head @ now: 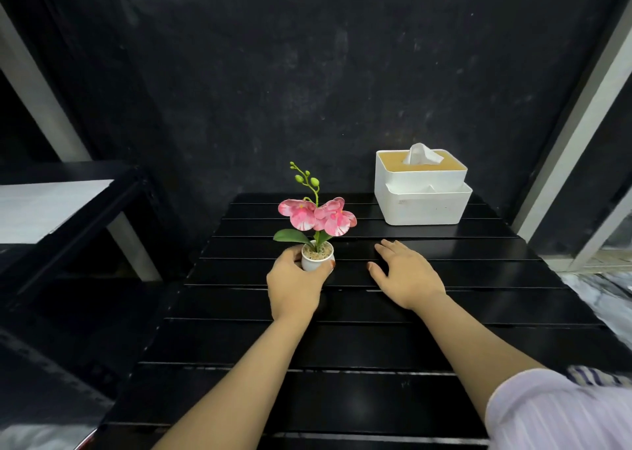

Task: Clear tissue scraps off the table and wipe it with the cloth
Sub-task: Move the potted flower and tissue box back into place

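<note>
My left hand (pixel 294 283) is wrapped around a small white pot (pixel 317 257) holding a pink artificial orchid (pixel 318 215), at the middle left of the black slatted table (pixel 376 343). My right hand (pixel 405 273) lies flat on the table just right of the pot, fingers spread, holding nothing. I see no tissue scraps and no cloth on the table.
A white tissue box (pixel 422 191) with a tan lid and a tissue sticking out stands at the table's back right. A dark wall rises behind the table. A black shelf frame (pixel 85 189) stands to the left, a pale frame to the right.
</note>
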`<state>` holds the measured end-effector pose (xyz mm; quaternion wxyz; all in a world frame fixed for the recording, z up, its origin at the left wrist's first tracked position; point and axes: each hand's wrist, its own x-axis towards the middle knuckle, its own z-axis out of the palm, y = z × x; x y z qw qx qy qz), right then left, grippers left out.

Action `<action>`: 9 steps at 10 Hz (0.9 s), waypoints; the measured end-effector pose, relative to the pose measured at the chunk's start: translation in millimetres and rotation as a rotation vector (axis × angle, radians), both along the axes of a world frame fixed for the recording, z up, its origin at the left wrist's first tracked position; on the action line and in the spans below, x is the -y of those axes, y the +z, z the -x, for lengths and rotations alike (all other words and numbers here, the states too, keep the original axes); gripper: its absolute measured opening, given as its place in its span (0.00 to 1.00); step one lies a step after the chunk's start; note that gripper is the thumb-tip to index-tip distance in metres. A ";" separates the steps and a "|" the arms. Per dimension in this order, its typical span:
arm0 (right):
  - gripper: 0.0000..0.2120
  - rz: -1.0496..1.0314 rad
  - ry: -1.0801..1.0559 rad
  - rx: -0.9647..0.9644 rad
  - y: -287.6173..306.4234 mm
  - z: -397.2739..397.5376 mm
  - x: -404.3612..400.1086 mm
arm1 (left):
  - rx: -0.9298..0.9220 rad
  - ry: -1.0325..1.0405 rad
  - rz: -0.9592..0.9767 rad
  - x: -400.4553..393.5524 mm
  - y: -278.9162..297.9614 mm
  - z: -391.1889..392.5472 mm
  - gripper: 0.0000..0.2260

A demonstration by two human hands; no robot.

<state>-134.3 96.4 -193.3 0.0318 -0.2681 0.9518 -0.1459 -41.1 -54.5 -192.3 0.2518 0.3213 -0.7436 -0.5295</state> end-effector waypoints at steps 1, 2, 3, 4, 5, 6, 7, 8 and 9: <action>0.26 0.009 -0.002 -0.004 -0.3 -0.3 0.0 | -0.006 0.009 0.014 -1.2 -2.9 -1.9 0.19; 0.26 0.022 -0.003 -0.005 -1.2 1.0 -0.3 | -0.012 0.009 0.040 -2.4 -2.7 -3.7 0.20; 0.26 0.034 -0.004 -0.004 -2.4 2.3 -0.6 | -0.015 0.011 0.049 -2.8 -2.2 -4.1 0.20; 0.26 0.042 -0.004 -0.007 -3.5 3.7 -0.9 | -0.016 0.011 0.052 -2.7 -2.6 -4.0 0.20; 0.26 0.041 -0.003 -0.013 -3.9 4.3 -1.2 | -0.016 0.006 0.057 -2.8 -3.1 -4.4 0.20; 0.26 0.035 -0.001 -0.014 -3.7 5.0 -0.9 | -0.020 0.003 0.056 -2.8 -3.6 -3.9 0.20; 0.26 0.035 0.000 -0.016 -3.8 5.0 -0.6 | -0.019 0.003 0.069 -2.5 -4.6 -4.0 0.20; 0.26 0.035 0.002 -0.012 -2.9 4.8 -0.2 | -0.018 0.005 0.068 -2.3 -5.7 -3.5 0.20; 0.26 0.034 0.005 -0.004 -2.0 4.0 -1.0 | -0.012 -0.008 0.070 -2.8 -5.0 -3.7 0.19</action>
